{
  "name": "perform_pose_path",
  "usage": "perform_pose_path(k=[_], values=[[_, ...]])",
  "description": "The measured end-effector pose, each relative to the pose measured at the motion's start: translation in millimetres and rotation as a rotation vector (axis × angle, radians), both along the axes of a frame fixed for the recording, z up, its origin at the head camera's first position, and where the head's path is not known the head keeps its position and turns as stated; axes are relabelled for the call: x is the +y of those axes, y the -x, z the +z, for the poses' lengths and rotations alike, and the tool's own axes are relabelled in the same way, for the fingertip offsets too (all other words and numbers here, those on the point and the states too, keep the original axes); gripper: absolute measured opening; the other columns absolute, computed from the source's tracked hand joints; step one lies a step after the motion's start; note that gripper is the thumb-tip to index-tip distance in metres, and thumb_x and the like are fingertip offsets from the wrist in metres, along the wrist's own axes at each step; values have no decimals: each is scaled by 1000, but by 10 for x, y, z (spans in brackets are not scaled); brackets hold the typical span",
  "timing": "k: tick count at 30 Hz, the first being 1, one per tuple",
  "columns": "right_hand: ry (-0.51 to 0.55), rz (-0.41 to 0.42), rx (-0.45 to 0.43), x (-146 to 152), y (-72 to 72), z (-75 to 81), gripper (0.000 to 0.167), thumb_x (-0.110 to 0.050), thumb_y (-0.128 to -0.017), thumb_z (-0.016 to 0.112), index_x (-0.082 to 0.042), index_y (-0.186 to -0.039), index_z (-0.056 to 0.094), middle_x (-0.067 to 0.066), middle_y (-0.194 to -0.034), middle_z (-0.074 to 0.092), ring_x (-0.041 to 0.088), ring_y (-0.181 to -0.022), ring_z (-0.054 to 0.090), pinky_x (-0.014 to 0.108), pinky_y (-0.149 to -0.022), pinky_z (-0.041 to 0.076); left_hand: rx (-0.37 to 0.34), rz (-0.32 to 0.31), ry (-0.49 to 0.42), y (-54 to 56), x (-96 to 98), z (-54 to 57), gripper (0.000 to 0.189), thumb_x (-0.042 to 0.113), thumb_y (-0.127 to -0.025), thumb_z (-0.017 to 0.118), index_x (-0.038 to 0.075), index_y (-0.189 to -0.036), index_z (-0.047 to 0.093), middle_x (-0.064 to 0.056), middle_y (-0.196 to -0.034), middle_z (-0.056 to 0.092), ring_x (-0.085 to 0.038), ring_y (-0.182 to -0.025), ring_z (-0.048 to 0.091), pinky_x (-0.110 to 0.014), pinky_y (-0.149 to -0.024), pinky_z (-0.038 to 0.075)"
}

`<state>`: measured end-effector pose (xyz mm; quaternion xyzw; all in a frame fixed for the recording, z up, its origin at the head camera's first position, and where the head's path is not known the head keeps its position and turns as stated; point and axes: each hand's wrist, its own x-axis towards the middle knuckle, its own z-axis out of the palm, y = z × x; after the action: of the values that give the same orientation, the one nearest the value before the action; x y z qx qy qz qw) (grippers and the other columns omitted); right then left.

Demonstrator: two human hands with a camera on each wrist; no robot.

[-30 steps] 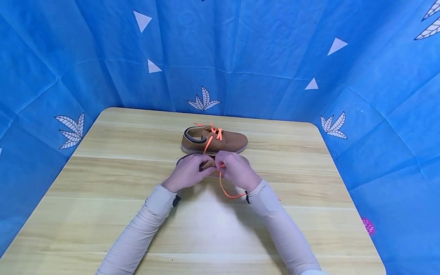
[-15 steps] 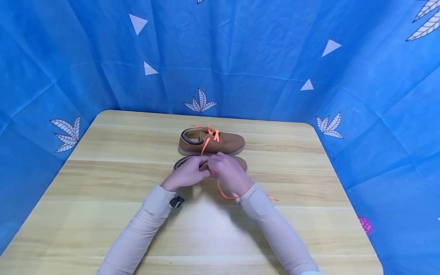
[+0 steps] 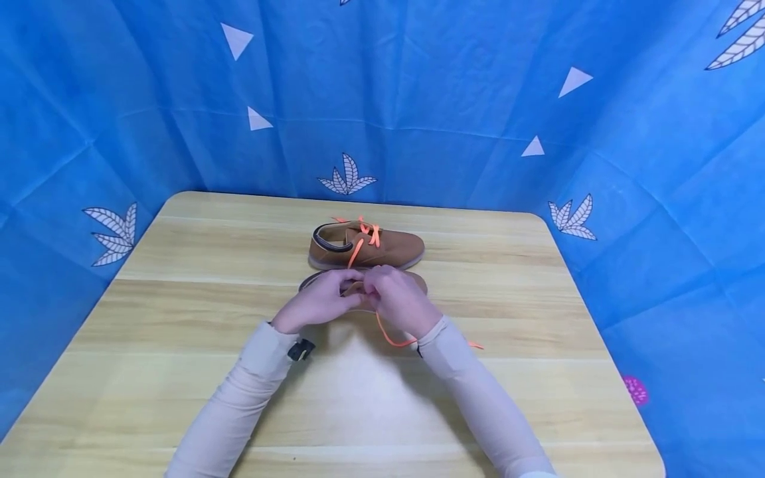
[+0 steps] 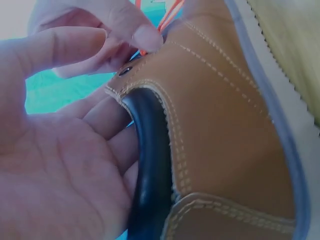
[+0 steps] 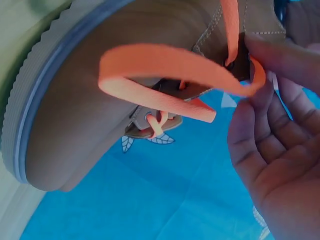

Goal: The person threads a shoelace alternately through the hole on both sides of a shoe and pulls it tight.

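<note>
Two brown lace-up shoes lie side by side, toes to the right. My left hand [image 3: 319, 302] is at the opening of the near shoe [image 3: 420, 284]. Its fingers reach inside, behind the eyelet flap, with the tips hidden; in the left wrist view its thumb [image 4: 65, 47] stands straight, off the leather [image 4: 225, 125]. At the eyelets, my right hand [image 3: 402, 300] pinches an orange shoelace [image 5: 165, 60] between thumb and finger. In the right wrist view that lace loops in front of the shoe, beside another strand [image 5: 230, 30] that comes out of an eyelet.
The far shoe [image 3: 399, 247] stands just behind, its orange laces [image 3: 374, 236] crossed. A loose lace end [image 3: 385, 335] trails onto the wooden table [image 3: 179, 385] and passes under my right wrist. Blue patterned cloth [image 3: 442, 99] hangs along the table's back and sides.
My right hand has shifted left, closer to my left hand, and now covers more of the eyelets. The left hand stays at the shoe opening. The head view has shifted slightly.
</note>
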<state>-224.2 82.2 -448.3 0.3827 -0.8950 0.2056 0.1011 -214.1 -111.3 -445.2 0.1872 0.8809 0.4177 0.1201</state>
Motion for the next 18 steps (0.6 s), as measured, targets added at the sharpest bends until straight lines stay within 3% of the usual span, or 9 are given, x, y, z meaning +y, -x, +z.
perform_pose_path(k=[3,6,10,13,16,18], values=[[8,-25,13,-11,-19,-2,22,-1,-82,83,-12,-78,64,0,-80,62,15,-77,57,27,-69,51,-2,-9,-38,0,22,-5,32,27,-97,68,14,-127,70,-3,-129,71,-22,-122,64,-45,-107,51],[9,-2,-13,8,1,18,21,-2,-83,82,-12,-80,64,0,-82,63,13,-78,57,25,-69,51,0,-9,-53,10,24,-16,28,25,-97,67,15,-122,73,-3,-122,73,-20,-111,64,-40,-98,53],[79,74,-161,182,117,93,11,-10,-90,79,-11,-89,69,0,-85,68,10,-78,61,24,-70,54,-15,-3,-72,19,29,-25,29,20,-97,64,13,-124,74,-1,-112,73,-15,-91,60,-30,-79,49],[124,44,-302,426,237,154,5,-10,-96,72,-6,-100,73,6,-92,73,14,-82,67,29,-74,59,-38,10,-87,18,34,-21,34,16,-97,61,11,-128,73,1,-91,67,-13,-72,54,-27,-65,43],[43,-37,-414,656,325,144,15,-1,-97,65,-2,-110,72,11,-102,74,20,-91,68,36,-81,60,-55,27,-85,12,31,-26,36,14,-97,58,11,-130,72,4,-71,53,-13,-57,45,-27,-56,38],[-49,-38,-463,737,361,100,31,5,-90,69,-2,-120,69,12,-111,72,24,-99,67,40,-86,58,-59,40,-77,8,25,-35,36,15,-97,58,12,-130,72,6,-66,47,-12,-54,43,-27,-55,37]])
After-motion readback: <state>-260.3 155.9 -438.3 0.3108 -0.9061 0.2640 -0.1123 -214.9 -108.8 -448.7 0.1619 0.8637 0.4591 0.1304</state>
